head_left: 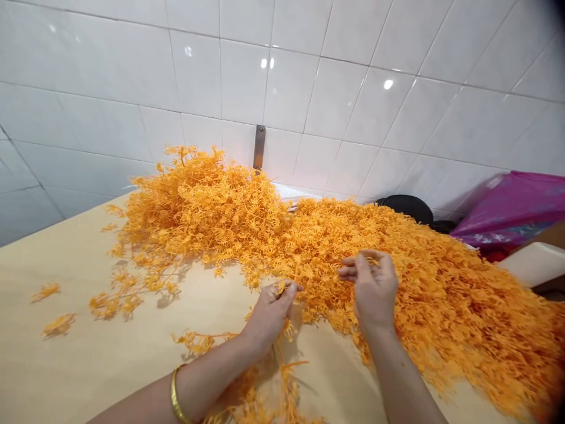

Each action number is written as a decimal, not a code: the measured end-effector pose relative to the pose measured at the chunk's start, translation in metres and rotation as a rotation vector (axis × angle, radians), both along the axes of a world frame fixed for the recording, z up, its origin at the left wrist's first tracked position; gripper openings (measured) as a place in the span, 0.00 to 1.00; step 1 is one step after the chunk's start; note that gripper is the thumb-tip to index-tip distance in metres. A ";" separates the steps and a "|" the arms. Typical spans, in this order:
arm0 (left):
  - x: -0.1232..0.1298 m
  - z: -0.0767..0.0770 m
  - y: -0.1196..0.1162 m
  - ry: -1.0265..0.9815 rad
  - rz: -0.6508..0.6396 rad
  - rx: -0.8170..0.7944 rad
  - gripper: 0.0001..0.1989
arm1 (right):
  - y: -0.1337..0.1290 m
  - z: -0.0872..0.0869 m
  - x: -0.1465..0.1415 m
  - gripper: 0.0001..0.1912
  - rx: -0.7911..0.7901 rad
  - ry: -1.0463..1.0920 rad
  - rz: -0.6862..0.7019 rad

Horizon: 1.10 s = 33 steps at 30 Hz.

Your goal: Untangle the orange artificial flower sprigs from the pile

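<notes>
Over the near edge of a large heap of orange plastic flower sprigs [207, 206], my left hand [270, 312] is closed in a pinch. A thin orange sprig [281, 287] shows between its thumb and forefinger, and more of it hangs below the hand. My right hand [376, 288] is raised to the right, in front of the heap. Its thumb and forefinger are bent together, with the other fingers pointing left. A bit of orange shows by the fingertips, too small to make out. Loose orange sprigs [260, 406] lie on the table beneath my left forearm.
The heap runs along the pale wooden table [57, 377] to the right edge. Fallen flower pieces [59, 325] lie at left. A metal bracket [259, 147] is on the tiled wall [198, 76]. Behind the heap are a black rounded object [406, 207] and a purple bag [516, 203].
</notes>
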<state>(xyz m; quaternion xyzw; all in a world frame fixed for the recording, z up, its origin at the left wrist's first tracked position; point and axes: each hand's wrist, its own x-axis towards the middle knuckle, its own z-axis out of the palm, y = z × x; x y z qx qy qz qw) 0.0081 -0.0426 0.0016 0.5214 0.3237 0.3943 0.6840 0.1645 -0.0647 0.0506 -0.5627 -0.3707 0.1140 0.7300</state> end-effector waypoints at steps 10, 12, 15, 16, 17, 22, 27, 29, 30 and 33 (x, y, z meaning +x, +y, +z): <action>-0.006 0.003 0.004 0.024 -0.004 0.016 0.23 | -0.006 -0.007 -0.020 0.17 -0.403 -0.252 0.304; -0.006 0.006 0.003 0.004 0.019 -0.002 0.21 | -0.006 -0.009 -0.023 0.15 -0.468 -0.374 0.392; -0.006 0.009 0.002 -0.137 0.069 -0.072 0.12 | -0.006 -0.013 -0.032 0.14 -0.471 -0.526 0.485; -0.006 0.009 0.003 -0.182 0.075 -0.101 0.11 | -0.006 -0.015 -0.035 0.15 -0.457 -0.552 0.491; -0.006 0.009 0.004 -0.218 0.070 -0.131 0.10 | -0.006 -0.016 -0.038 0.15 -0.442 -0.572 0.489; -0.011 0.008 0.013 -0.266 -0.027 -0.320 0.08 | -0.008 -0.019 -0.042 0.14 -0.406 -0.706 0.534; -0.012 0.012 0.017 -0.166 -0.009 -0.522 0.08 | -0.008 -0.015 -0.035 0.15 -0.438 -0.689 0.587; -0.011 0.016 0.016 -0.164 -0.029 -0.541 0.08 | -0.008 -0.013 -0.035 0.15 -0.442 -0.619 0.555; -0.011 0.018 0.015 -0.170 -0.038 -0.530 0.09 | -0.008 -0.013 -0.036 0.16 -0.434 -0.584 0.519; -0.010 0.021 0.013 -0.213 -0.085 -0.494 0.11 | -0.007 -0.012 -0.035 0.17 -0.384 -0.495 0.360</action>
